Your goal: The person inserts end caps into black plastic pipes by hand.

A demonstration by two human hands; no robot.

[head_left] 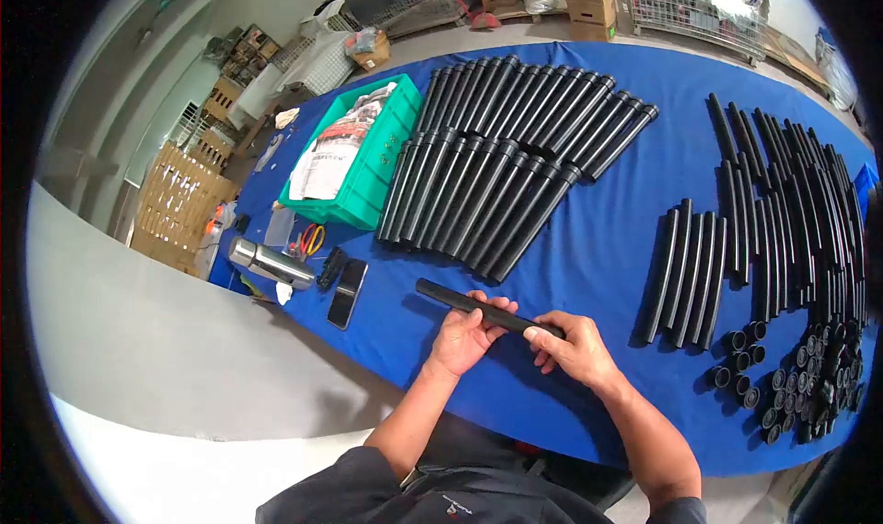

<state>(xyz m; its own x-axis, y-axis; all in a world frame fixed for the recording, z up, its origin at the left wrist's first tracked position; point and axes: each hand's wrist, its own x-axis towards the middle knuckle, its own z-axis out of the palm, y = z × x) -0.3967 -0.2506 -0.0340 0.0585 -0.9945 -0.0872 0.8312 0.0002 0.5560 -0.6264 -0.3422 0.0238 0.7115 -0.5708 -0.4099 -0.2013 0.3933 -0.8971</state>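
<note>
A black plastic tube (443, 294) is held slantwise above the blue cloth by both hands. My left hand (463, 340) supports it near the middle, thumb on top and fingers curled beneath. At its right end, my right hand (579, 351) is closed round it and covers that tip. Beyond my hands lie two rows of black tubes with collared ends (501, 193). Over to the right are plain black tubes (685, 271) in several groups, with many small black round caps (739, 341) piled nearer to me.
A green crate (391, 147) with printed paper inside stands at the back left. Near the left edge are a steel flask (271, 262), scissors (313, 239) and a phone (347, 294). Blue cloth (607, 221) covers the table. Cardboard boxes (589, 5) and wire cages stand behind it.
</note>
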